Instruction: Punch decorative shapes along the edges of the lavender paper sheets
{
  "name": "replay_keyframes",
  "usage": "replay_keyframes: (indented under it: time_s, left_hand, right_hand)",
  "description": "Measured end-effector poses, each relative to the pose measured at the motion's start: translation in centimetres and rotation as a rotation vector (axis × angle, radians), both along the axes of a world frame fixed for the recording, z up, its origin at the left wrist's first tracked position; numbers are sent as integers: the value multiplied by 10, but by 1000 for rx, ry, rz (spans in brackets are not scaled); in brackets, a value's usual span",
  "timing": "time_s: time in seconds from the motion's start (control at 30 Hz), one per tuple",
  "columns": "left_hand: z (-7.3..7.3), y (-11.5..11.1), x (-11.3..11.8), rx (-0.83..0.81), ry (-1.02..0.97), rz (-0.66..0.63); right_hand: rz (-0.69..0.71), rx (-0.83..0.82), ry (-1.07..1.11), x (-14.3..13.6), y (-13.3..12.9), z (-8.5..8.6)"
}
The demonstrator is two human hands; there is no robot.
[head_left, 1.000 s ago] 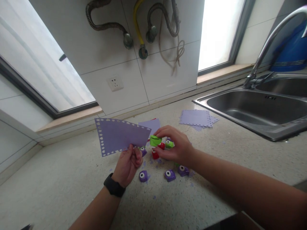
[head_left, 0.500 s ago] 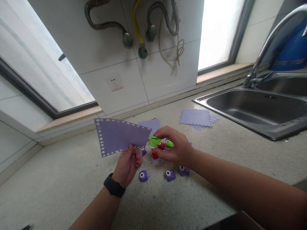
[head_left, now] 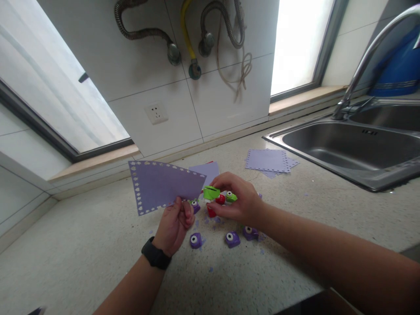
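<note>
My left hand pinches the lower edge of a purple sheet of paper, held up above the counter. Small shapes are cut out along three of the sheet's borders. Between thumb and fingers, my right hand grips a green craft punch at the sheet's right edge; whether paper sits in its slot I cannot tell. Beneath lie red punches, another green punch and several purple punches, with small purple paper bits around them.
Purple sheets with punched borders lie stacked at the back right, near the steel sink and its tap. Another purple sheet lies behind my hands. The tiled wall rises at the counter's back.
Almost nothing differs. Both hands, the sheet and the green punch hold the same places, with only a very slight shift of the whole view.
</note>
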State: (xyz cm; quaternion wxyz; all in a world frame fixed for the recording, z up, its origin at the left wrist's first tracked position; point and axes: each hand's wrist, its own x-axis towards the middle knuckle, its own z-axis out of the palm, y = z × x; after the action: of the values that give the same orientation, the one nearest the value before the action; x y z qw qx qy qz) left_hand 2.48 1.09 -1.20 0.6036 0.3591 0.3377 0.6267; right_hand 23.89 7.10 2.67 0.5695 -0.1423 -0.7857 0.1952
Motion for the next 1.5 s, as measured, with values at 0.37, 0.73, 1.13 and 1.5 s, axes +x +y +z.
replay_keyframes:
  time_s: [0.37,0.73,1.13,1.5]
  left_hand:
    - [0,-1,1,2,40,-17]
    - [-2,-3,1,-22,113,-1]
    - [-6,2,6,-44,203,44]
    - [-1,-5,9,-85,613,182]
  right_hand:
    - [12,-50,-27,-1,0,-1]
    - [110,-302,-33,-4,2,-6]
    - [358,-865,51,-13,12,-9]
    - [431,-1094,30,-12,18,-14]
